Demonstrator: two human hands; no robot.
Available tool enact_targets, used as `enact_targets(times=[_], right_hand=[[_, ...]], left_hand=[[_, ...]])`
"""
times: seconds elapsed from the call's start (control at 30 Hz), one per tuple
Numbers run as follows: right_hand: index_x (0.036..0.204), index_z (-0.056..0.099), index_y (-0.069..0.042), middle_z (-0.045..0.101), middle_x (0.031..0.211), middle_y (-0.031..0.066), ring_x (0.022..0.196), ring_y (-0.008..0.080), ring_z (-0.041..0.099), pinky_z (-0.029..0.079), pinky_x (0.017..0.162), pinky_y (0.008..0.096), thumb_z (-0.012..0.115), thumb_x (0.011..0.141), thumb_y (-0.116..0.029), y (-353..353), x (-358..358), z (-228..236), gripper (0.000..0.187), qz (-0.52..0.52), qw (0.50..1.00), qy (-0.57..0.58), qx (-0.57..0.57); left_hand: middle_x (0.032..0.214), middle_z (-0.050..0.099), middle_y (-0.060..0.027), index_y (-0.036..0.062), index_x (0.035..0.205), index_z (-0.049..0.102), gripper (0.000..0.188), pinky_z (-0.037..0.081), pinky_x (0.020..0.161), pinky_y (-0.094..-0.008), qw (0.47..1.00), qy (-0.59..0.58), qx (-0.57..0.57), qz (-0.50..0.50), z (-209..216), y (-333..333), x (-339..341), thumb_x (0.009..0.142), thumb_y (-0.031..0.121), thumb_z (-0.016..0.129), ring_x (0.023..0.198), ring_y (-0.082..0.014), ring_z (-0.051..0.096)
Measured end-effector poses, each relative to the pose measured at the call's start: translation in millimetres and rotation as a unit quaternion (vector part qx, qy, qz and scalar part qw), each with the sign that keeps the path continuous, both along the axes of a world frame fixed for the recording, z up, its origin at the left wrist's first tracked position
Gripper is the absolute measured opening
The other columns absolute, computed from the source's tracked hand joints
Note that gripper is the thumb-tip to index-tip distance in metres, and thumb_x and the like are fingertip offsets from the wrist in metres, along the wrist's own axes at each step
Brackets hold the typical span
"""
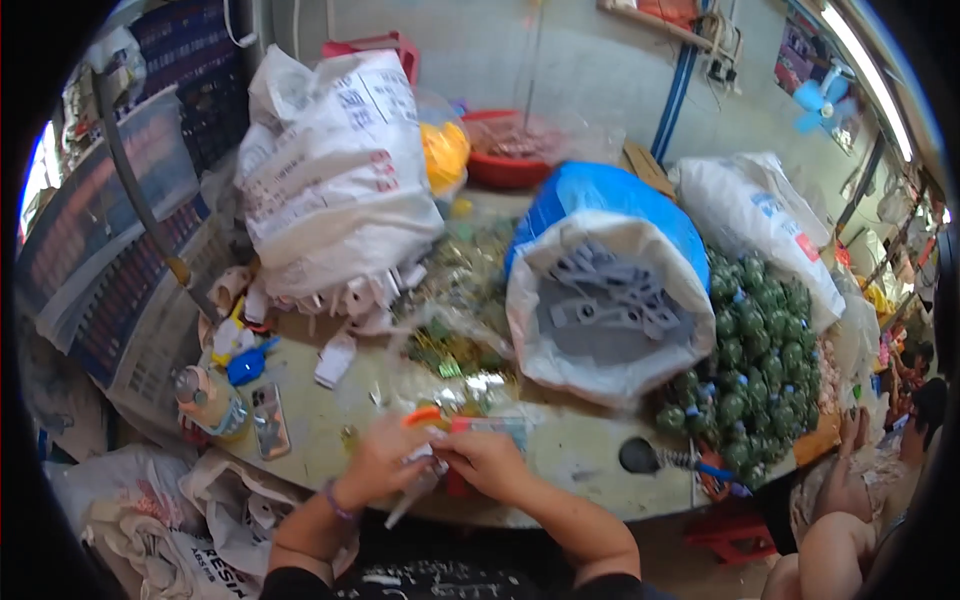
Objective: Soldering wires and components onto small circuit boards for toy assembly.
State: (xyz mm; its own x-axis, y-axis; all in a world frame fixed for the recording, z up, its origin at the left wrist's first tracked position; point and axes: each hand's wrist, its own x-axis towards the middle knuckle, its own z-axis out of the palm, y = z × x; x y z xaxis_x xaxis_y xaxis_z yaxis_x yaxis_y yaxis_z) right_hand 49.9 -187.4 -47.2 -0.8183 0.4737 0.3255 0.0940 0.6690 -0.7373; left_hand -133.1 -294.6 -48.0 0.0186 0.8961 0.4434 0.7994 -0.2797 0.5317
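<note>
Near the front edge of the table, my left hand (385,458) is closed around a pale plastic part (412,492), whose narrow end sticks out below the fingers. My right hand (492,466) meets it from the right, its fingers pinched at the same part; the exact grip is blurred. An orange curved piece (424,415) shows just above the left fingers; whether it is held, I cannot tell. Under and beside my right hand lies a red object (460,484), mostly covered. Small clear and yellowish pieces (455,350) lie heaped just beyond the hands.
A blue-and-white sack (612,375) of grey plastic parts opens toward me. Left of it, a white sack (340,180) spills white parts. Dark green bulb-shaped pieces (750,360) pile up right. A bottle (212,402) and phone (269,422) sit left. Another person (850,530) is at the right.
</note>
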Motion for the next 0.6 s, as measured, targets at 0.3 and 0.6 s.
enact_targets(times=[0.3, 0.6], right_hand=[[0.095, 0.068, -0.005, 0.068, 0.084, 0.0128, 0.075, 0.0237, 0.067, 0.052, 0.069, 0.034, 0.061, 0.083, -0.007, 72, 21, -6, 0.014, -0.166, 0.986, -0.009, 0.005], [0.106, 0.065, -0.009, 0.066, 0.105, 0.0171, 0.094, 0.0359, 0.064, 0.05, 0.083, 0.0454, 0.048, 0.086, -0.007, 285, 52, -115, 0.026, -0.374, 0.829, -0.332, 0.251]], left_hand=[[0.076, 0.066, -0.0116, 0.0048, 0.089, 0.072, 0.013, 0.049, 0.061, -0.033, 0.995, -0.082, 0.006, 0.048, 2, -4, 4, 0.077, 0.007, 0.071, 0.067, -0.0258, 0.063], [0.08, 0.067, -0.0118, -0.0002, 0.089, 0.07, 0.013, 0.049, 0.065, -0.0301, 0.959, -0.226, 0.069, 0.158, 6, 6, 18, 0.076, 0.003, 0.072, 0.073, -0.0215, 0.064]])
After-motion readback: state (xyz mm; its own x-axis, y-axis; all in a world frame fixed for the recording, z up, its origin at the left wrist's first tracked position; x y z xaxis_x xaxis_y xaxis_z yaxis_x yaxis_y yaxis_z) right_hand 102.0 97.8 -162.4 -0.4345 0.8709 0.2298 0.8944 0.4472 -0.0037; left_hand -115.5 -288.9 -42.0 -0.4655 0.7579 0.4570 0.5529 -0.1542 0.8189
